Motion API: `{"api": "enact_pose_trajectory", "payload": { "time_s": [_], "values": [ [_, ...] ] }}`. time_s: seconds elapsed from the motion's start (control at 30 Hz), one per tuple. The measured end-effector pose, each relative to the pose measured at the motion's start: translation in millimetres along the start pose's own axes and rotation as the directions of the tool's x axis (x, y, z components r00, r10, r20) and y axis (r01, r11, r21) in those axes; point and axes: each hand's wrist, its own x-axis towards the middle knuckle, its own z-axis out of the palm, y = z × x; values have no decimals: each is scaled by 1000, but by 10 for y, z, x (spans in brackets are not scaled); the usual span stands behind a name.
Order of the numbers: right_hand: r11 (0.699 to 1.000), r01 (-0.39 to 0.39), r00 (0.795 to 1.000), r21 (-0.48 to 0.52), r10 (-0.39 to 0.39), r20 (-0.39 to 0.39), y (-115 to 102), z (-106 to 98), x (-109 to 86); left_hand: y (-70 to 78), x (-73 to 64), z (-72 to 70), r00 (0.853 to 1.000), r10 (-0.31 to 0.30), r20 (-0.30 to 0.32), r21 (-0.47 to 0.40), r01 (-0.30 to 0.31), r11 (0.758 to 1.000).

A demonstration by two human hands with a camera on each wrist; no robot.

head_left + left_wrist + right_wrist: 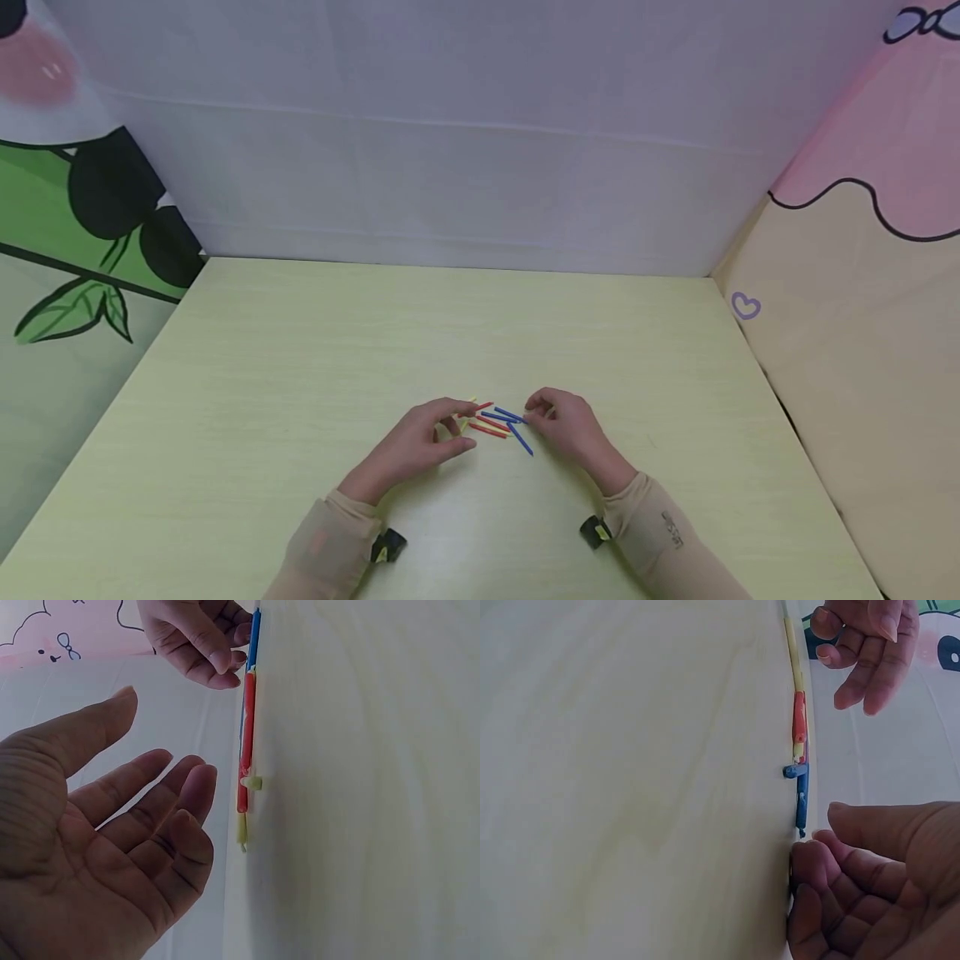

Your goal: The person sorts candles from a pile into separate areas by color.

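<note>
Several thin sticks that look like birthday candles lie in a loose heap on the table: blue candles [521, 439], red candles [487, 430] and yellow ones, partly hidden by the left hand. My left hand [431, 433] hovers at the left side of the heap, thumb and fingers apart, holding nothing. On the other side, my right hand [566, 421] is beside the blue candles' ends. In the right wrist view its fingers [817, 862] are loosely bent low by the tabletop, just short of a blue candle [802, 802], with the thumb apart and nothing gripped.
The pale wooden table [337, 333] extends around the heap on all sides. A plain light cloth wall [450, 192] closes the back, and printed cloth panels stand left and right. Dark wrist devices [388, 546] sit at both sleeve cuffs.
</note>
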Motion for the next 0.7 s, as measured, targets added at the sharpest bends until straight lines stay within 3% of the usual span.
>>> {"api": "enact_pose_trajectory", "payload": {
  "time_s": [0.37, 0.7],
  "values": [
    [1000, -15, 999, -17, 16, 45, -8, 6, 35, -10, 5, 20, 1000, -5, 10, -17, 5, 1000],
    [999, -40, 997, -24, 42, 68, -4, 8, 59, -18, 12, 40, 998, -54, 8, -33, 55, 998]
  ]
}}
